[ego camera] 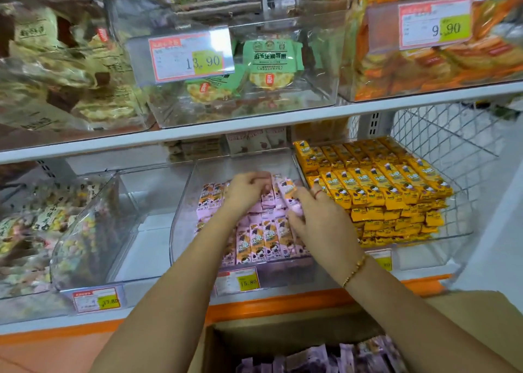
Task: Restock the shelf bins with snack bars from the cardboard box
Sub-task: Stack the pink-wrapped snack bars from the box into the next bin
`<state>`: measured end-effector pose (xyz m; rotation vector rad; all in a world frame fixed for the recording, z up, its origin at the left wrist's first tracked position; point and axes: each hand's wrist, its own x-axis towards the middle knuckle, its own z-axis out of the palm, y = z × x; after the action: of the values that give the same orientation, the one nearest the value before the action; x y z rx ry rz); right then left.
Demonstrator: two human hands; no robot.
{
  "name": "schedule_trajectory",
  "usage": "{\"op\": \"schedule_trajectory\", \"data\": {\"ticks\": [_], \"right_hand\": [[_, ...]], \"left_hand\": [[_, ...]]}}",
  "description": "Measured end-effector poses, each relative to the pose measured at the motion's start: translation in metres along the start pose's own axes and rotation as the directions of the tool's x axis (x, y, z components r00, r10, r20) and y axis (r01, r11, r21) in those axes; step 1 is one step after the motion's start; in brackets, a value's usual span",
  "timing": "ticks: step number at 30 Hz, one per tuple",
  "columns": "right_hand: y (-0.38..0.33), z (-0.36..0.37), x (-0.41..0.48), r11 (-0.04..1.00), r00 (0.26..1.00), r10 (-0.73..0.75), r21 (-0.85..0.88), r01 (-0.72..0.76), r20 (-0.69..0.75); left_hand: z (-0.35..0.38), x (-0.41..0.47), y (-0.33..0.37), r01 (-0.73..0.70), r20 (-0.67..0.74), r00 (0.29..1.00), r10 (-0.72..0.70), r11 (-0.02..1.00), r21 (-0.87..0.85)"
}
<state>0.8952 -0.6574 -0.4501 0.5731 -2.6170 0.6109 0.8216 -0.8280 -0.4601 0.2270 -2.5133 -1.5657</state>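
Observation:
A clear plastic bin [184, 211] on the lower shelf holds rows of pink snack bars [263, 242]. Both of my hands reach into it. My left hand [246, 188] has its fingers curled over the bars at the back of the bin. My right hand [317, 217] grips a few pink bars [288, 194] and holds them tilted above the rows. The open cardboard box [283, 333] stands below the shelf at the bottom, with more pink and purple bars [339, 358] inside.
To the right a wire basket [458, 157] is stacked with yellow snack bars [382, 183]. Left of the pink bin sit an empty clear compartment [141, 231] and a bin of mixed sweets [42, 225]. Upper-shelf bins [243, 69] carry price tags.

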Motion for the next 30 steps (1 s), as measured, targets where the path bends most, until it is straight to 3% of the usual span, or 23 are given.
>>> {"op": "schedule_trajectory", "data": {"ticks": [2, 6, 12, 16, 20, 26, 28, 30], "right_hand": [[-0.005, 0.003, 0.005, 0.999, 0.999, 0.017, -0.026, -0.018, -0.043], [-0.013, 0.009, 0.011, 0.988, 0.992, 0.124, -0.087, -0.124, -0.011], [-0.026, 0.031, 0.020, 0.953, 0.960, 0.278, -0.125, -0.276, 0.000], [-0.028, 0.040, 0.044, 0.923, 0.948, 0.317, -0.243, -0.298, 0.042], [-0.024, 0.039, 0.067, 0.915, 0.946, 0.286, -0.335, -0.223, 0.151], [-0.022, 0.036, 0.067, 0.918, 0.948, 0.121, -0.396, 0.005, 0.293], [-0.020, 0.026, 0.054, 0.910, 0.976, 0.048, -0.411, 0.044, 0.210], [-0.011, 0.017, 0.040, 0.928, 0.998, 0.038, -0.372, -0.018, 0.046]], "left_hand": [[0.006, 0.011, -0.004, -0.173, 0.128, 0.982, 0.136, 0.923, 0.343], [0.015, 0.029, -0.010, -0.357, 0.404, 0.903, 0.146, 0.778, 0.518], [0.009, 0.044, -0.033, -0.463, 0.444, 0.868, 0.222, 0.688, 0.559], [0.008, 0.048, -0.040, -0.497, 0.435, 0.854, 0.285, 0.690, 0.526], [0.006, 0.050, -0.045, -0.509, 0.415, 0.851, 0.322, 0.702, 0.498], [0.011, 0.044, -0.044, -0.528, 0.474, 0.826, 0.306, 0.716, 0.457], [0.012, 0.041, -0.042, -0.543, 0.487, 0.820, 0.302, 0.680, 0.493], [0.011, 0.035, -0.039, -0.535, 0.518, 0.821, 0.241, 0.643, 0.549]]}}
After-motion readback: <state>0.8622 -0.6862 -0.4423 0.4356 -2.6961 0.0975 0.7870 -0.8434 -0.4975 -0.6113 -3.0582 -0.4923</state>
